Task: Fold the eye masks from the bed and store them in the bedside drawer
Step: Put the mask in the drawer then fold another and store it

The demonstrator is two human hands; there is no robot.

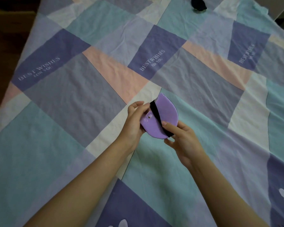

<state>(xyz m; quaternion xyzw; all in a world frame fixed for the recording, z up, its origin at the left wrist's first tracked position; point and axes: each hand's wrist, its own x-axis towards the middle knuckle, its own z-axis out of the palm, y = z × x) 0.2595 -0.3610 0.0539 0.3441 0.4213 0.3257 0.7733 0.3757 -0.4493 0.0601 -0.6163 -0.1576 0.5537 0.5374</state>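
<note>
Dim light falls over a big bed [59, 125] with a patchwork cover in blue, green, pink and cream squares, some with the words "BEST WISHES FOR YOU". At the far left, past the edge of the bed, sits a brown wooden shape [0, 13] in the dark; it may be the drawer, but it is too dark to tell. Near the middle, just above the cover, the left hand [135, 122] holds the left side of a purple eye mask [161, 118], its fingers [138, 104] curled round the edge near the little face print. The mask looks folded in half, with its black strap [156, 113] running across the top of it. The right hand [182, 136] grips the lower right end, where its thumb presses down on the strap and its other fingers curl under the mask. So the mask sits between both hands, held at both ends and touching both. Up at the top, well apart from the hands, a dark eye mask [198, 4] lies bunched on the cover, not folded yet. From here the fold could spring open if either hand lets go too soon, because the mask looks soft and puffy. The strap is stretchy, so I think it could slip off the side or snap back and pull the fold crooked. The dark mask could also be forgotten, as it lies far off.
</note>
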